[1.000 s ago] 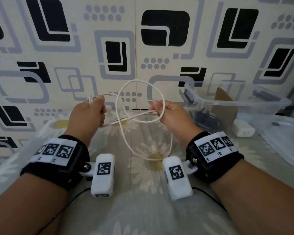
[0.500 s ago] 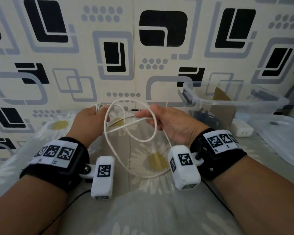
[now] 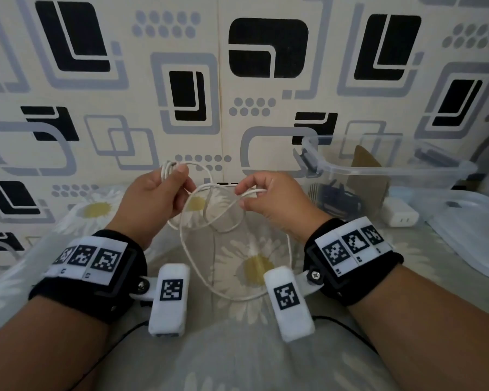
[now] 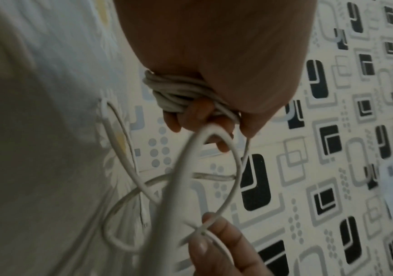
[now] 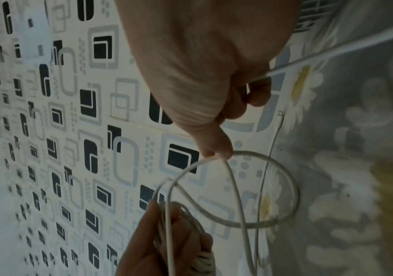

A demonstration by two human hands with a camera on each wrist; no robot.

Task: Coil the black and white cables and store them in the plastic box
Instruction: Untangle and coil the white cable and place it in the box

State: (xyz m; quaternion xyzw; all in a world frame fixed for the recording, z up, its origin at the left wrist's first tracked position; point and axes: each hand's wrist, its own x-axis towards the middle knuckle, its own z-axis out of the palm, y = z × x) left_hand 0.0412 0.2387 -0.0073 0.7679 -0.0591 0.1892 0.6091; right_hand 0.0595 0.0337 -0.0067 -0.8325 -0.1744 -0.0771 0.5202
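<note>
A white cable (image 3: 237, 298) hangs in loose loops between my hands above the flowered sheet. My left hand (image 3: 178, 176) grips a small bundle of wound turns (image 3: 168, 168); the left wrist view shows these turns (image 4: 174, 93) wrapped round its fingers. My right hand (image 3: 244, 197) pinches a free strand of the white cable (image 5: 245, 188) between thumb and forefinger, a short way right of the left hand. The clear plastic box (image 3: 384, 172) stands open at the right, with a black cable (image 3: 340, 198) coiled inside it.
A white charger block (image 3: 398, 216) lies in front of the box. The box lid (image 3: 474, 235) rests flat at the far right. A brown cardboard piece (image 3: 363, 176) stands inside the box. The patterned wall is close behind my hands.
My right hand lowered the raised loop and carried it over to the left hand. It now sits slightly to the right again, pinching a fresh strand. The slack hangs lower.
</note>
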